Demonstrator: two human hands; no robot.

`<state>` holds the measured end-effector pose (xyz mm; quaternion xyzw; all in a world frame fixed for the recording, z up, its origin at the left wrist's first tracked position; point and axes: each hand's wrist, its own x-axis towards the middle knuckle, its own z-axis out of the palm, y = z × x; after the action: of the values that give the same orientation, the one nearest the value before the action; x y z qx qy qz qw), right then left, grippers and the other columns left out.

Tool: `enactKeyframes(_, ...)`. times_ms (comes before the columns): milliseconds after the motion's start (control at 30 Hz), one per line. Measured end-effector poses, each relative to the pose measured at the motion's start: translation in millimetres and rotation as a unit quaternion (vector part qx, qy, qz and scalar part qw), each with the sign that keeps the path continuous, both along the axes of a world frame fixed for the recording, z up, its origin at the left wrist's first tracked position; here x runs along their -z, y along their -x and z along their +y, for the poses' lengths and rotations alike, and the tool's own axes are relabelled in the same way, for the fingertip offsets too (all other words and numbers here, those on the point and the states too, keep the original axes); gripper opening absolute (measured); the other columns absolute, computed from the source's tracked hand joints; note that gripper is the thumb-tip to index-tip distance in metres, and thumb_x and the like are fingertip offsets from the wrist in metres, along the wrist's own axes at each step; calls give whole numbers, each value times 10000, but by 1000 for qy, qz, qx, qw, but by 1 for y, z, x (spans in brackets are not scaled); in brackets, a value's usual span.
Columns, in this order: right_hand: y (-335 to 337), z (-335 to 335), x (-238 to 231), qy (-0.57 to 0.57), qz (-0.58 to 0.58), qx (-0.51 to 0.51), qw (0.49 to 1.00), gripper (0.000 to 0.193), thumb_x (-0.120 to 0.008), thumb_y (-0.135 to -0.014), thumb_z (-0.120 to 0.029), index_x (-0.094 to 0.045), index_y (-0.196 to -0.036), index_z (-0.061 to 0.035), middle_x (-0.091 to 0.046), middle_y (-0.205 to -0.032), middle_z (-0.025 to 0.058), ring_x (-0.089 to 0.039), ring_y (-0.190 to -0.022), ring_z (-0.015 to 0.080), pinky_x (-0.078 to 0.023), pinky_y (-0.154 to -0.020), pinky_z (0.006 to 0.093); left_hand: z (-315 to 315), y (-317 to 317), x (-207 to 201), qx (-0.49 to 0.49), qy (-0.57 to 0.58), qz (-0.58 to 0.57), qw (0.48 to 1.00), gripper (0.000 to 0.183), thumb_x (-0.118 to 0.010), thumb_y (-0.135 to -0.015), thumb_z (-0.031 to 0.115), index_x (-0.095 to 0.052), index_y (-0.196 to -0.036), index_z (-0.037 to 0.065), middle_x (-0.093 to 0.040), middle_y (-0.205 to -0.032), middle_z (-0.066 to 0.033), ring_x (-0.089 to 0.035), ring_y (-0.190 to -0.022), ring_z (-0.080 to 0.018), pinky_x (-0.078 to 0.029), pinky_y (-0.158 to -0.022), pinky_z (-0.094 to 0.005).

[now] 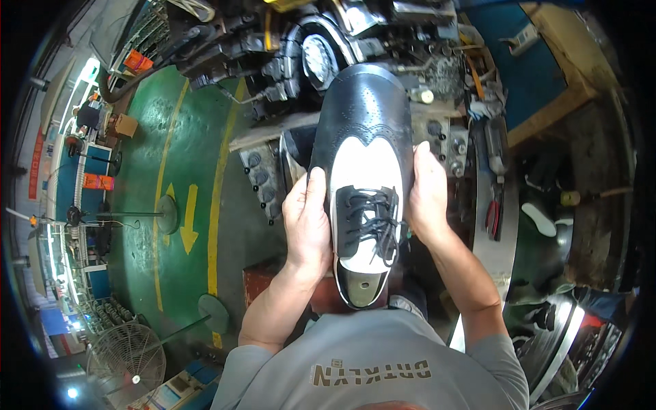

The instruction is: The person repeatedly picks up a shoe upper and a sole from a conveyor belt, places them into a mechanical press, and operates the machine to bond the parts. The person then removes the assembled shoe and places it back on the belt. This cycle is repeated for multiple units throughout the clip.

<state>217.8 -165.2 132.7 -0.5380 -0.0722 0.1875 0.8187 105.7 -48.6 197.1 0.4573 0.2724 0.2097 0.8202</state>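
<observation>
A black and white brogue shoe (370, 164) is held in front of my chest, its black perforated toe pointing away toward the machine (321, 58). Black laces (372, 222) are tied across its white middle. At the heel end a dark olive shoe last (364, 288) with a small hole shows inside the opening. My left hand (307, 215) is closed on the shoe's left side, thumb along the edge. Gripping the opposite side is my right hand (428, 188), its fingers partly hidden behind the shoe. The sole is out of sight.
Left of the machine, a control panel with knobs (256, 174) stands near my left forearm. Red-handled pliers (492, 219) lie on the metal ledge at right. A green floor with yellow lines (191, 212) and a large fan (126, 362) are at left.
</observation>
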Motion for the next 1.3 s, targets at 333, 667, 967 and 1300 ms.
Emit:
enactKeyframes(333,-51,78,-15,-153,153,-87,973,200,-506,-1018,-224,-578,-938,-56,-637,-872,18,-599,-759,83,-505,-712,246,83,-69,25,-60,86,-60,993,257,-480,-1030,226,-622,-999,15,-650,-892,-31,-607,-743,-85,-510,-657,-243)
enactKeyframes(667,-75,118,-1,-190,171,-37,966,165,-519,-1008,-194,-563,-949,-46,-655,-907,55,-631,-801,114,-540,-733,274,116,-105,50,-87,73,-93,989,256,-514,-1016,234,-612,-996,-2,-640,-864,-35,-590,-704,-90,-517,-636,-247)
enactKeyframes(967,-75,124,-7,-185,190,-22,964,174,-510,-1012,-192,-549,-997,-23,-647,-928,69,-632,-810,125,-543,-745,276,122,-105,47,-73,93,-83,990,261,-517,-1014,235,-609,-1032,-9,-652,-908,-54,-616,-746,-113,-537,-671,-268)
enactKeyframes(1300,-79,134,18,-192,172,5,966,177,-524,-1005,-196,-565,-985,-24,-664,-929,80,-638,-805,144,-544,-751,291,124,-111,53,-87,140,-41,985,301,-492,-1023,243,-618,-1045,-29,-665,-959,-85,-637,-809,-153,-540,-746,-303)
